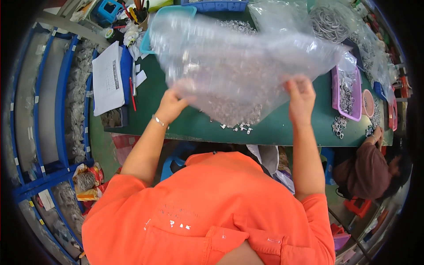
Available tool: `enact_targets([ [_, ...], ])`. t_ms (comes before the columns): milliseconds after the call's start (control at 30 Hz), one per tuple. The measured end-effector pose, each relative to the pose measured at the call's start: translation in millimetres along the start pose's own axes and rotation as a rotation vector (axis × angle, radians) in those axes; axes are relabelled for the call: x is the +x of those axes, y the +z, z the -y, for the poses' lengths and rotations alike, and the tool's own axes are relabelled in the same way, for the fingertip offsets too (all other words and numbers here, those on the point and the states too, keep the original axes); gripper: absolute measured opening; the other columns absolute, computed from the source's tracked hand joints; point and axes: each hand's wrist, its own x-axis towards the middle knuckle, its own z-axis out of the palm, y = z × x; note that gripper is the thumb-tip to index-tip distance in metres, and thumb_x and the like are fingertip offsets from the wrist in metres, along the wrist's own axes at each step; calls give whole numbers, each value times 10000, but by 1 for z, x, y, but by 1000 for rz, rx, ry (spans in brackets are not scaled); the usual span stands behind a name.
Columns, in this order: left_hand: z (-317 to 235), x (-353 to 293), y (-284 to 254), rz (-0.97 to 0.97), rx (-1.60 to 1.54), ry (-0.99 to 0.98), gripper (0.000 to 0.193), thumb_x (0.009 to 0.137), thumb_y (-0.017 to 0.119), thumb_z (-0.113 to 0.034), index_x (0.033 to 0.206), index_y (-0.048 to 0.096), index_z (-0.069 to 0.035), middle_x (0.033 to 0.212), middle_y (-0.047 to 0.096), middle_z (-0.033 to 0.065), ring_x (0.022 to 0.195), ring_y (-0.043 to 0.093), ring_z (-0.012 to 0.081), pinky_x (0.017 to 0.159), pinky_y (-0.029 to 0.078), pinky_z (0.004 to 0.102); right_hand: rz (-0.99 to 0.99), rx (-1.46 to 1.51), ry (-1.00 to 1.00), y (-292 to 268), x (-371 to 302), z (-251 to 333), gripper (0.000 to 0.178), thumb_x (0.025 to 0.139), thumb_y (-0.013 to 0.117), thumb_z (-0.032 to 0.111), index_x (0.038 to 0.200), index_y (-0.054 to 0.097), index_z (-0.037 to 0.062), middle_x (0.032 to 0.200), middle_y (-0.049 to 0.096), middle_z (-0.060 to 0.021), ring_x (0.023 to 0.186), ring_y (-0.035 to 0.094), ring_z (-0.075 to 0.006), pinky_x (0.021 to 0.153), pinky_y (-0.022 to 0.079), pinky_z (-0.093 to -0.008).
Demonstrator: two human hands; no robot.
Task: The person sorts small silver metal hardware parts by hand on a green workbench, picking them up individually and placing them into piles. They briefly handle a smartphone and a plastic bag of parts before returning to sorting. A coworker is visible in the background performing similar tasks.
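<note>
A large clear plastic bag [247,62], blurred by motion, is stretched between my two hands above the green table [150,110]. At its left side, my left hand [174,105] is closed on the plastic. My right hand [300,95] pinches the bag on the other side, thumb against fingers. Small metal parts [240,128] lie on the table below the bag's lower edge, and more show dimly through the plastic. Whether those are inside the bag or under it, I cannot tell.
Right of the bag stand a pink basket [349,95] of metal parts and loose rings [339,126]. A co-worker in a brown sleeve [369,170] sits at the right. Papers [108,81] lie left, near a turquoise tray [148,42]. Blue shelving [64,97] lines the left side.
</note>
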Motion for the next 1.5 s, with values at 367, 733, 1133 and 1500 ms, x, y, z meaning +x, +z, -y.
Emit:
enact_targets([
  [367, -57, 49, -29, 28, -384, 313, 694, 702, 751, -147, 1284, 398, -11, 1094, 565, 76, 1007, 527, 178, 921, 400, 322, 339, 179, -345, 18, 22, 76, 128, 743, 612, 0, 868, 632, 18, 1000, 646, -160, 1078, 538, -265, 1012, 317, -416],
  [733, 43, -7, -35, 350, 739, 427, 133, 742, 651, -186, 867, 632, -145, 1127, 608, -5, 1195, 464, 215, 1044, 224, 500, 756, -574, 147, -35, -36, -60, 86, 787, 616, 152, 840, 668, 109, 968, 678, -68, 1116, 540, -258, 1092, 158, -492],
  [1133, 34, -4, 17, -229, -632, -710, 430, 743, 706, -173, 1103, 535, -11, 976, 576, 88, 931, 563, 205, 856, 440, 351, 219, -170, 853, 0, -23, -67, 467, 708, 756, 172, 1067, 584, -71, 1105, 591, -150, 948, 565, -188, 813, 451, -311],
  [1500, -38, 46, -12, -255, -853, -179, 282, 817, 576, -28, 1073, 463, -64, 974, 594, 89, 889, 597, 190, 760, 483, 289, 16, 330, 179, -13, 89, -16, 219, 835, 545, 24, 1052, 519, 22, 978, 586, -98, 879, 583, -222, 760, 505, -357],
])
